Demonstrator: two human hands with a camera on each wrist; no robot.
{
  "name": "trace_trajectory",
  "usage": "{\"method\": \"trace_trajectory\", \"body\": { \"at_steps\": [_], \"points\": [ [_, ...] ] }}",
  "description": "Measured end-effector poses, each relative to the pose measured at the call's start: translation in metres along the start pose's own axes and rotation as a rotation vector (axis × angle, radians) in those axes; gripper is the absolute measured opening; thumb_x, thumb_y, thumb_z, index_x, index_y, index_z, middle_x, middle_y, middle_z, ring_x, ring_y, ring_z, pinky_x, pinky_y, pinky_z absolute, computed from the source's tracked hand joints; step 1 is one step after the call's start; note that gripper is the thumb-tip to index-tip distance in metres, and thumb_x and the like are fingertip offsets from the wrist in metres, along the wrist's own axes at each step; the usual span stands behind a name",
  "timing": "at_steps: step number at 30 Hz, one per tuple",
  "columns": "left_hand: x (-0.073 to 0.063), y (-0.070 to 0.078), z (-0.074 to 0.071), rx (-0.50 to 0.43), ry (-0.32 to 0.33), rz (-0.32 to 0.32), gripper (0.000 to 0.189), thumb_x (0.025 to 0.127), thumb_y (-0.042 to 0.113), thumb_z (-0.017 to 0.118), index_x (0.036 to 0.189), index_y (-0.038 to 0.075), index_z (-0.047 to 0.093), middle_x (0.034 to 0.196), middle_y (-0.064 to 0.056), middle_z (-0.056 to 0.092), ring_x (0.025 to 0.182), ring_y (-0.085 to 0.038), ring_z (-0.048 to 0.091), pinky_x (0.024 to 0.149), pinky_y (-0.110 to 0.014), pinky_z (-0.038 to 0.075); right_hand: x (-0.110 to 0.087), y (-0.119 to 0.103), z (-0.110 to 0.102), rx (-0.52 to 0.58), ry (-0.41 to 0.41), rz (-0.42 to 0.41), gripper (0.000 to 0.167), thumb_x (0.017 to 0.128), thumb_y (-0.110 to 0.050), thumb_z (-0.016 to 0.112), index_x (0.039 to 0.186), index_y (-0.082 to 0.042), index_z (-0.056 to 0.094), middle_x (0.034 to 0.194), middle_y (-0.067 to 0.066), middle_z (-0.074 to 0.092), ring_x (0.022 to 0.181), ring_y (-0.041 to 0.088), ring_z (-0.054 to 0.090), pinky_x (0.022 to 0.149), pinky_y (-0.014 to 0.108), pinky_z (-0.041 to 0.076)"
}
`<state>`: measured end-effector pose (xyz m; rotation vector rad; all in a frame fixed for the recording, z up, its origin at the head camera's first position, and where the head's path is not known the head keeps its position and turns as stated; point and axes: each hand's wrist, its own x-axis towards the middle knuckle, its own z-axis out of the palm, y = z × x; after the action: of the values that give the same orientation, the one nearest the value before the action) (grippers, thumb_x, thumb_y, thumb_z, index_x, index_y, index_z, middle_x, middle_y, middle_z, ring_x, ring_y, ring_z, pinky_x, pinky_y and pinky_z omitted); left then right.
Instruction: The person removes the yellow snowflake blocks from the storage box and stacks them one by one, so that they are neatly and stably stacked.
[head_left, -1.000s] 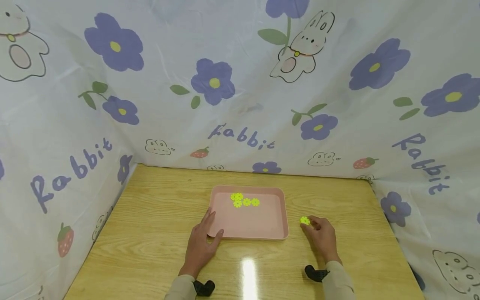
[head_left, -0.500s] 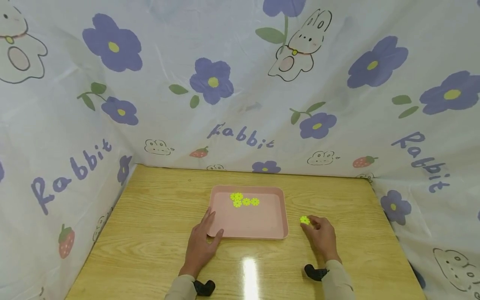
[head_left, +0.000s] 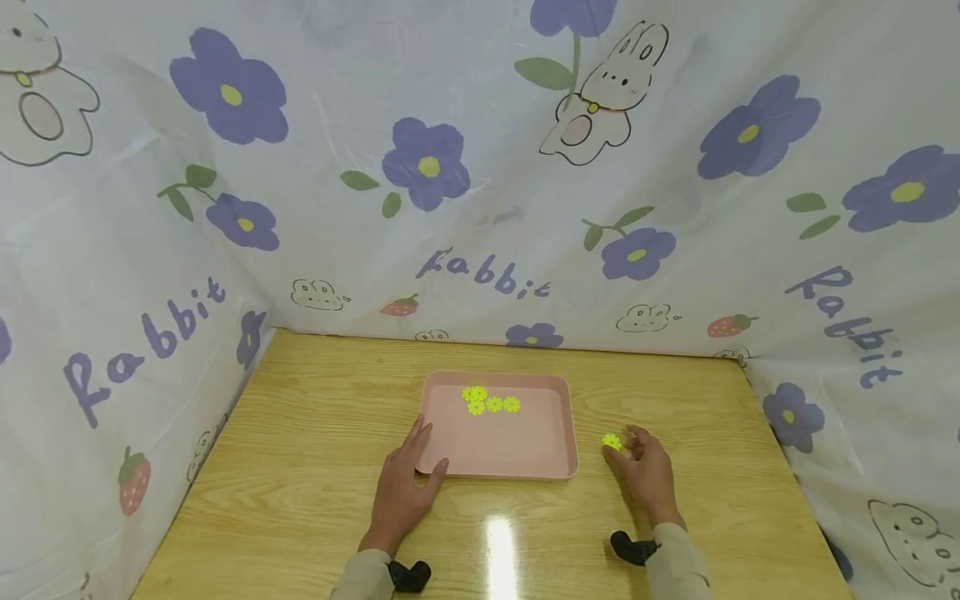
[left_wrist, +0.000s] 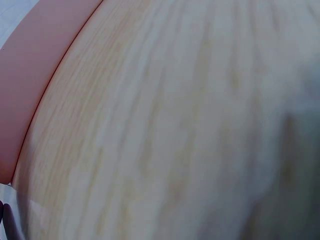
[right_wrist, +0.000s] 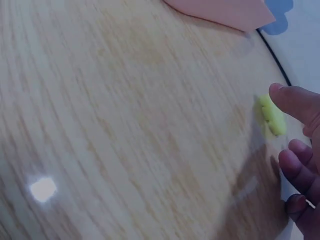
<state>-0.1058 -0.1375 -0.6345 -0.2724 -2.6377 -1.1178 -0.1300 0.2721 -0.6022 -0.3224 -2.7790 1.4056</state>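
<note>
A pink rectangular tray lies on the table, with several yellow flower-shaped pieces near its far side. My left hand rests at the tray's near left corner, fingers along the left rim and thumb at the front edge. To the right of the tray is a single yellow flower-shaped piece. My right hand is beside it, thumb against or very near it and the index finger raised apart. In the right wrist view this yellow piece shows beside the thumb, with a gap to the lower fingers.
The wooden table is enclosed at the back and sides by a white cloth printed with flowers and rabbits. A bright reflection lies on the wood in front of the tray. Black wrist mounts sit on both wrists.
My right index finger has lifted away from the single yellow flower-shaped piece, which it pinched against the thumb before. The left hand, the tray and the pieces in it keep their places.
</note>
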Motion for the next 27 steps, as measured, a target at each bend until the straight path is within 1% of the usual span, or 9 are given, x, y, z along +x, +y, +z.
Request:
{"method": "trace_trajectory", "body": {
  "at_steps": [2,4,6,9,12,14,18,23,27],
  "points": [
    [0.0,-0.001,-0.001,0.0,0.003,0.003,0.064,0.102,0.04,0.065,0.157,0.012,0.046,0.169,0.003,0.03,0.145,-0.025,0.046,0.113,-0.057,0.038,0.0,-0.004,0.0,-0.004,-0.007,-0.004,0.067,0.096,-0.029,0.077,0.149,0.003,0.05,0.122,0.02,0.06,0.104,0.031,0.059,0.09,0.049,0.053],
    [0.0,-0.002,-0.002,0.0,0.009,0.009,0.065,0.102,0.04,0.065,0.157,0.011,0.046,0.169,0.002,0.031,0.145,-0.026,0.046,0.112,-0.057,0.038,0.001,-0.009,0.0,-0.009,-0.011,-0.021,0.067,0.097,-0.029,0.076,0.149,0.003,0.049,0.123,0.022,0.059,0.107,0.034,0.06,0.091,0.052,0.053],
    [0.0,-0.002,-0.002,-0.007,0.016,0.012,0.065,0.102,0.039,0.066,0.157,0.011,0.046,0.169,0.001,0.031,0.144,-0.027,0.046,0.113,-0.057,0.037,0.003,-0.015,0.001,-0.012,-0.013,-0.043,0.065,0.097,-0.029,0.075,0.149,0.003,0.05,0.124,0.024,0.059,0.106,0.034,0.061,0.09,0.053,0.054],
    [0.0,-0.003,-0.001,-0.013,0.014,0.012,0.065,0.102,0.039,0.066,0.157,0.01,0.045,0.169,0.0,0.03,0.144,-0.027,0.046,0.113,-0.058,0.037,0.007,-0.027,0.003,-0.025,-0.004,-0.092,0.063,0.097,-0.029,0.076,0.147,0.002,0.054,0.123,0.024,0.059,0.097,0.031,0.062,0.081,0.045,0.056],
    [0.0,-0.004,0.0,-0.009,0.006,0.013,0.065,0.103,0.04,0.064,0.158,0.01,0.045,0.169,-0.001,0.03,0.144,-0.028,0.046,0.113,-0.059,0.037,0.011,-0.04,0.007,-0.028,0.003,-0.14,0.06,0.097,-0.03,0.076,0.144,0.002,0.057,0.121,0.024,0.06,0.087,0.026,0.06,0.071,0.036,0.052],
    [-0.001,-0.004,0.001,-0.004,0.001,0.012,0.066,0.103,0.041,0.064,0.158,0.01,0.045,0.169,-0.001,0.031,0.144,-0.027,0.046,0.112,-0.059,0.037,0.014,-0.05,0.011,-0.02,-0.001,-0.164,0.057,0.097,-0.029,0.076,0.142,0.001,0.059,0.12,0.024,0.061,0.085,0.024,0.059,0.069,0.033,0.05],
    [-0.001,-0.004,0.001,0.0,0.009,0.015,0.065,0.102,0.04,0.065,0.157,0.01,0.046,0.169,0.0,0.031,0.145,-0.026,0.046,0.112,-0.058,0.038,0.02,-0.071,0.024,-0.005,-0.023,-0.219,0.052,0.096,-0.025,0.078,0.138,0.001,0.062,0.117,0.024,0.063,0.082,0.024,0.06,0.069,0.034,0.052],
    [0.0,-0.002,-0.003,-0.016,0.009,0.013,0.066,0.102,0.039,0.067,0.157,0.011,0.046,0.169,0.001,0.031,0.144,-0.026,0.047,0.113,-0.059,0.037,0.024,-0.092,0.047,-0.01,-0.064,-0.278,0.049,0.095,-0.024,0.079,0.134,0.002,0.066,0.11,0.018,0.064,0.081,0.023,0.059,0.071,0.036,0.053],
    [-0.001,-0.002,-0.003,-0.025,-0.013,-0.012,0.067,0.102,0.043,0.065,0.158,0.014,0.044,0.169,0.005,0.028,0.144,-0.024,0.046,0.115,-0.058,0.036,0.024,-0.1,0.066,-0.014,-0.117,-0.274,0.046,0.094,-0.022,0.079,0.133,0.0,0.067,0.109,0.013,0.064,0.085,0.023,0.06,0.077,0.041,0.054]
  ]
}}
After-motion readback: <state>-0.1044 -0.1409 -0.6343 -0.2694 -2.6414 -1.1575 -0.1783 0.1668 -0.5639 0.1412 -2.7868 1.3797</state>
